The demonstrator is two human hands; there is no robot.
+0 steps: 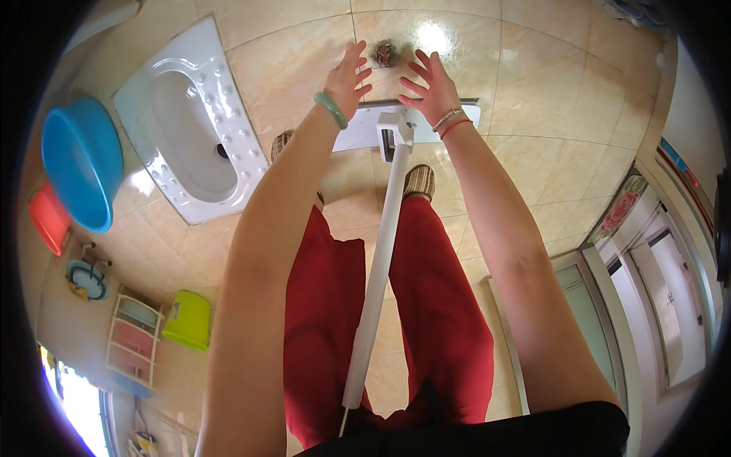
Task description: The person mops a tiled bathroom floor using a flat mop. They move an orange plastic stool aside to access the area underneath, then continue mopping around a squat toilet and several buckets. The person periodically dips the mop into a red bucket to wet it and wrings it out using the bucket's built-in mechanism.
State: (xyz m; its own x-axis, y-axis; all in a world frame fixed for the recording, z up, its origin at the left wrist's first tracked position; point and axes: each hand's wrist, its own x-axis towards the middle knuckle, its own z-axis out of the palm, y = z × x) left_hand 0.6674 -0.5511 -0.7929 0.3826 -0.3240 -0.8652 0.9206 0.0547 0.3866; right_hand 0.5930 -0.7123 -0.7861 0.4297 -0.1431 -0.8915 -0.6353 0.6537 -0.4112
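Observation:
My left hand (347, 82) and my right hand (434, 85) reach out over the tiled floor, palms facing each other. Both have their fingers spread and hold nothing. Between and just beyond the fingertips lies a small dark brown clump of debris (384, 53); its exact make-up is too small to tell. Below the hands is a long-handled floor wiper (354, 131) with a wide white head and a dark far edge. Its white pole (378, 282) runs back between my legs and leans against my body, with neither hand on it.
A white squat toilet (190, 122) is set in the floor at the left. Beyond it are a blue basin (80, 160) and a red basin (49, 217). A lime-green bin (187, 320) and a white rack (133, 343) stand at lower left; a doorway (601, 320) is at right.

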